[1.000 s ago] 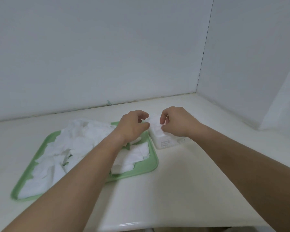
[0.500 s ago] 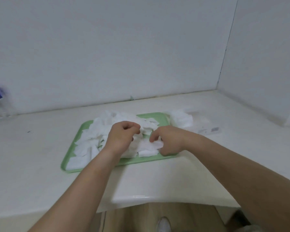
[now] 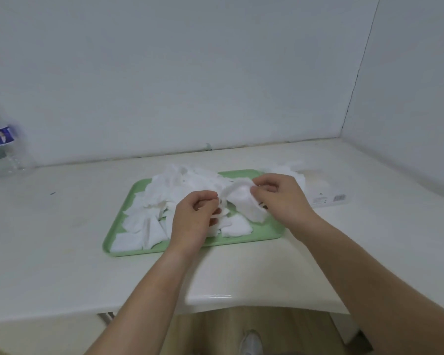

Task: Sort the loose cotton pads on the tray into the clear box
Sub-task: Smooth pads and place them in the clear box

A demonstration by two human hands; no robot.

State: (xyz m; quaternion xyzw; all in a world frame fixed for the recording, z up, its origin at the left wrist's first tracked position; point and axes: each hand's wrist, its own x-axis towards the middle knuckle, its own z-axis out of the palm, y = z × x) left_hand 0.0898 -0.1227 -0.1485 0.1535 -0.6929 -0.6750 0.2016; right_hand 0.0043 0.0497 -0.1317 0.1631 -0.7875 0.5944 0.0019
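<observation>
One bottle (image 3: pixel 0 149) far left on counter (image 3: pixel 61 226). Pads (image 3: pixel 179 185) heaped on green tray (image 3: pixel 123 198), mid-counter. Left hand (image 3: pixel 192 221) fingers curled, pinching pads above tray; right hand (image 3: pixel 282 198) fingers grip a bunch (image 3: pixel 244 203) beside it. Clear box (image 3: pixel 323 190) just right of tray, blurred, pads on top.

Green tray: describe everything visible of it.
The green tray is a shallow, pale-green rectangle with rounded corners and a low rim, plastic by its look. It lies flat on the counter, with the clear box at its far right corner. White cotton pads cover most of it. The left hand and right hand hold pads over it.
</observation>
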